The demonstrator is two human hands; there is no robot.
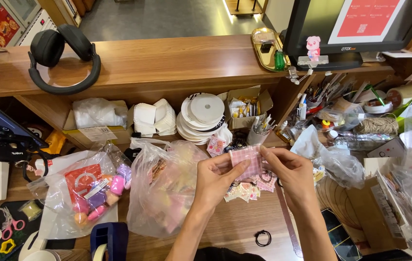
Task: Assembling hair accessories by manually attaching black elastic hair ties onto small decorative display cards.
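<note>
Head camera view, looking down over a crowded wooden counter (235, 227): a small pink checked cloth pouch (247, 162) is held up above the counter, pinched between both hands. The left hand (218, 179) grips its left edge, thumb in front and fingers behind; the right hand (288, 170) clamps its right edge with fingertips closed on the fabric. Directly beneath the pouch lies a little heap of similar patterned cloth pieces (244, 191), with dark hair ties around it, and a black hair tie (263, 238) lies apart nearer the camera. Just left of the left hand sits a clear plastic bag (162, 193) of pastel items, and farther left a second bag (82, 193) of small pink and purple toys. Behind, on the shelf, stand rolls of white ribbon (201, 116) and an open cardboard box (247, 108). Black headphones (63, 58) rest on the upper ledge, near a gold tray (266, 48) beside a monitor (355, 26).
</note>
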